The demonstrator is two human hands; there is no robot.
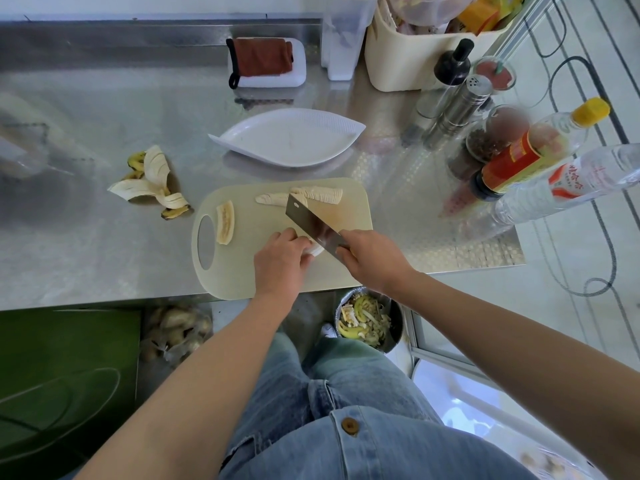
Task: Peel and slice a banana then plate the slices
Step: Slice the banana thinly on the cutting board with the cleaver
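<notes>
Step in hand: slicing. The peel [152,181] lies spent on the table [86,237], left of the cutting board [242,275], so peeling is judged complete.
Cutting board: at the near edge of the table, handle hole to the left.
Left hand [282,258]: fingers curled down on a banana piece [316,251] near the board's near edge, pinning it.
Right hand [372,261]: clamped round the handle of the cleaver [311,220]. The blade is just beside the left fingertips and angles toward the far edge.
Other banana: a fanned row of slices [320,194] and an uncut length [272,198] at the board's far side. One more length [225,221] lies by the handle hole.
Plate [287,143]: white, leaf-shaped, beyond the board toward the far edge. No slices are on it.
Next move: short downward cuts through the pinned piece, with the fingertips tucked back from the blade. Two lengths remain to be cut before plating.
</notes>
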